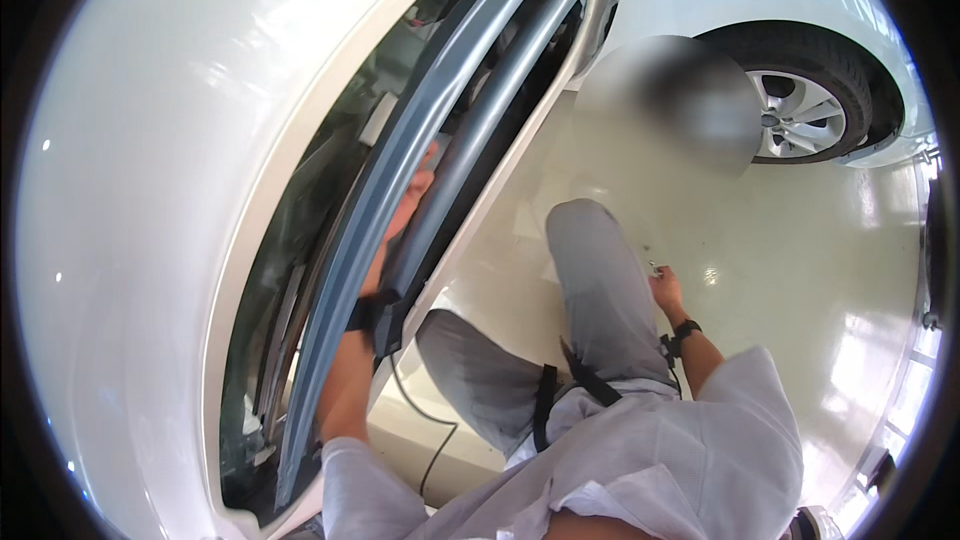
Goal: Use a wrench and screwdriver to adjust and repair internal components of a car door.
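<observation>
My left hand (411, 202) reaches inside a long opening in a white car body panel (130, 190). It sits between two long grey metal bars, an outer bar (400, 150) and an inner bar (470, 135). The bars and blur hide much of its fingers, so I cannot tell what they touch. My right hand (664, 287) is low beside my right knee, above the floor. Its fingers are closed on a small metal piece (655, 268), too small to name.
A car wheel (790, 120) with silver spokes stands at the upper right, partly behind a blurred patch. Glossy pale floor (770, 260) lies around my bent legs (600, 280). A thin black cable (430, 420) hangs from the device on my left wrist (388, 325).
</observation>
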